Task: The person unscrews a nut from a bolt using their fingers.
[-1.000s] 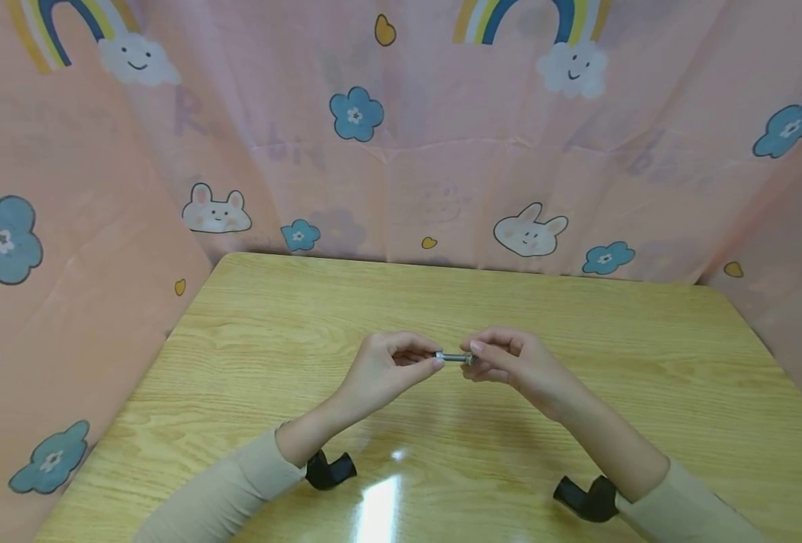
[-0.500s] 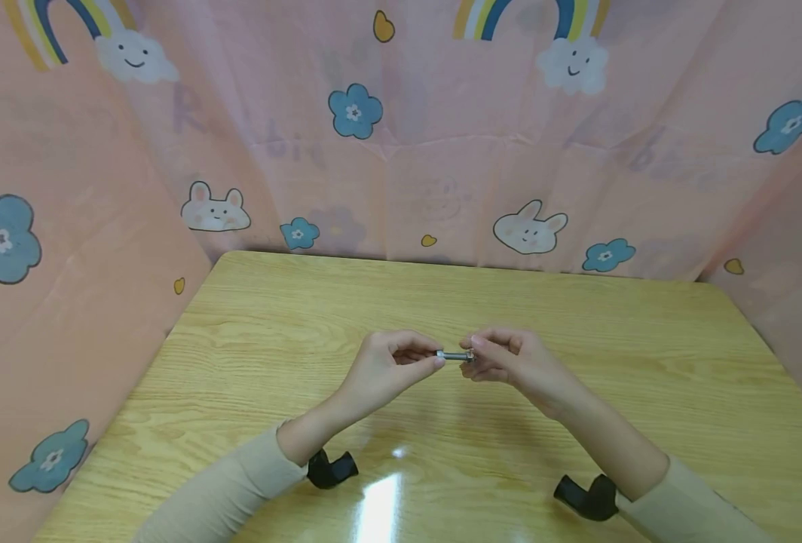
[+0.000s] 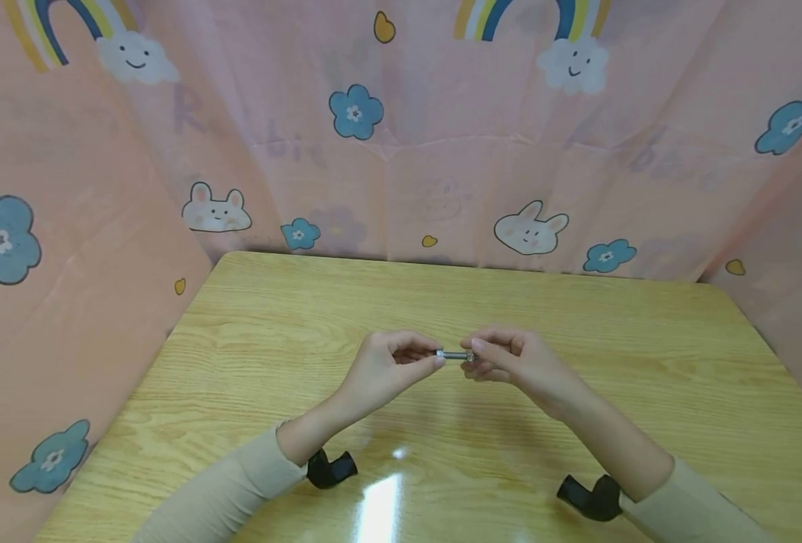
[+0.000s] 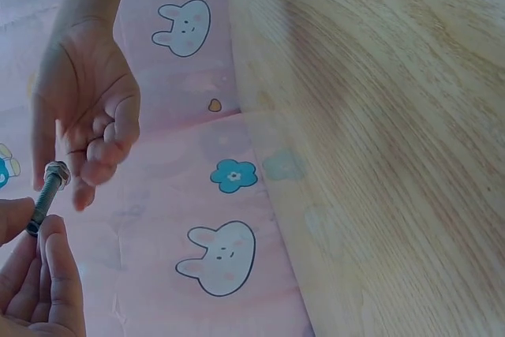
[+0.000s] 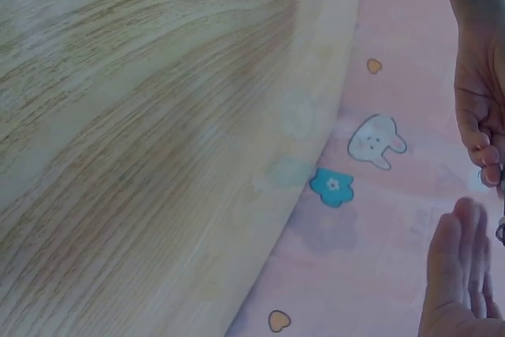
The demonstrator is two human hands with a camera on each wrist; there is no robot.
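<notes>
A silver metal bolt point(image 3: 454, 355) lies level between both hands, above the table. Thumb and fingertips of my left hand point(image 3: 390, 369) pinch its left end, partly covering it. At the right end sits a nut point(image 3: 470, 355), with the thumb and index finger of my right hand point(image 3: 516, 366) at its sides. Bare thread shows along the shank point(image 4: 47, 197) in the left wrist view, with the nut at the far end. The right hand's other fingers curl loosely beneath. In the right wrist view only a sliver of metal shows at the right edge.
Beneath the hands is a wood-grain table point(image 3: 292, 302) with a bright light reflection near its front. A pink printed curtain point(image 3: 428, 173) hangs behind and at both sides. Black curved pieces point(image 3: 333, 469) stick out by each wrist, below the beige sleeves.
Both hands stay nearly in place. The right thumb shifts slightly against the nut, and the bolt's right end has risen a little in the head view.
</notes>
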